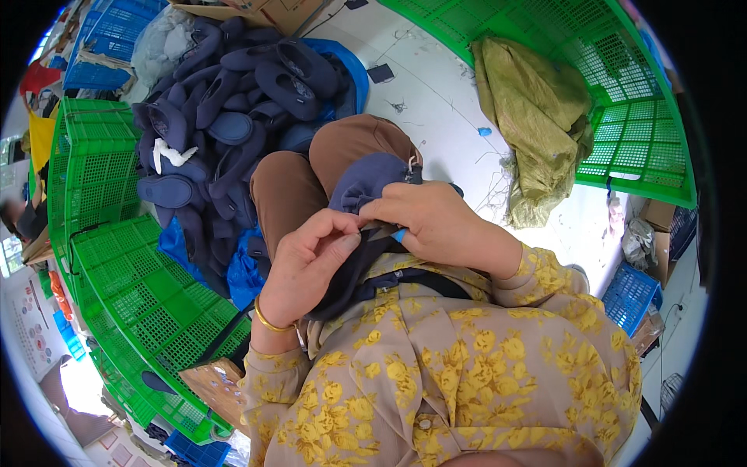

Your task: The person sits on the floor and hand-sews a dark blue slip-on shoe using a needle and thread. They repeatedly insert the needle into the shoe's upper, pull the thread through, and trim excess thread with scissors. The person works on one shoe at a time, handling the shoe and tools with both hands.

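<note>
A navy fabric slipper (372, 175) rests on my lap over the brown trousers, its rounded end pointing away from me. My left hand (305, 266) is closed, thumb and fingers pinching the slipper's near edge. Close against it, my right hand (440, 222) is curled over the same edge. Under its fingers show a narrow grey metal blade and a bit of blue, apparently small thread snips (380, 232); most of the tool is hidden. More dark cloth lies on my lap below the hands.
A large heap of navy slippers (233, 101) lies ahead to the left, partly on blue plastic, beside green mesh crates (144, 265). To the right, an olive sack (533, 117) hangs over another green crate (634, 128). Thread scraps litter the white floor (436, 93).
</note>
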A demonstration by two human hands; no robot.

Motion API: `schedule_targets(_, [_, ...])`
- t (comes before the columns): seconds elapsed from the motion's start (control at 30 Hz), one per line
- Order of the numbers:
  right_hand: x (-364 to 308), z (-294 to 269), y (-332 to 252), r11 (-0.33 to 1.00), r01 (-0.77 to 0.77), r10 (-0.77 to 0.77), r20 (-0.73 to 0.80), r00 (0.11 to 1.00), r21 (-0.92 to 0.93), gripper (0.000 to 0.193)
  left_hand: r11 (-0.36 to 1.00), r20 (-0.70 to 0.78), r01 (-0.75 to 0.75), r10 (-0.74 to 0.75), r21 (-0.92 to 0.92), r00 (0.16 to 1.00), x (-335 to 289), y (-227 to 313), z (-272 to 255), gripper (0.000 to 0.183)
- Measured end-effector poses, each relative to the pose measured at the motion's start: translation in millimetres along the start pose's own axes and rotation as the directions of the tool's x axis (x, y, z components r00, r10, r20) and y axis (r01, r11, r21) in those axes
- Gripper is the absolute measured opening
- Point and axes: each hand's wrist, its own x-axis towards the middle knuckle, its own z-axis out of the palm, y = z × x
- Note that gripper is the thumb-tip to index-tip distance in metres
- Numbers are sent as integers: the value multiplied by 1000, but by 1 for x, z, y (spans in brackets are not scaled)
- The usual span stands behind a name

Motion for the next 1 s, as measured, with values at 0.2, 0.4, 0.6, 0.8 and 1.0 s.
schedule_targets(0.2, [4,14,21,935,105,-56,-149,987,340,27,998,9,16,-17,54,1000,8,-17,1,5])
schedule_targets(0.4, [-3,9,18,979,5,1,-28,1000,203,24,999,-111,36,-35,8,993,9,-16,1,2])
schedule_targets(0.6, [1,19,14,948,111,-36,-247,968,299,19,995,-141,26,-12,99,990,14,-21,11,4])
schedule_targets(0.8, [4,17,7,322,66,430,-208,878,944,8,988,-170,95,-115,-121,979,7,-5,18,8])
schedule_targets(1.0, [-20,0,54,-45,273,611,-190,769,961,13,997,-181,25,-11,76,984,10,-8,22,6])
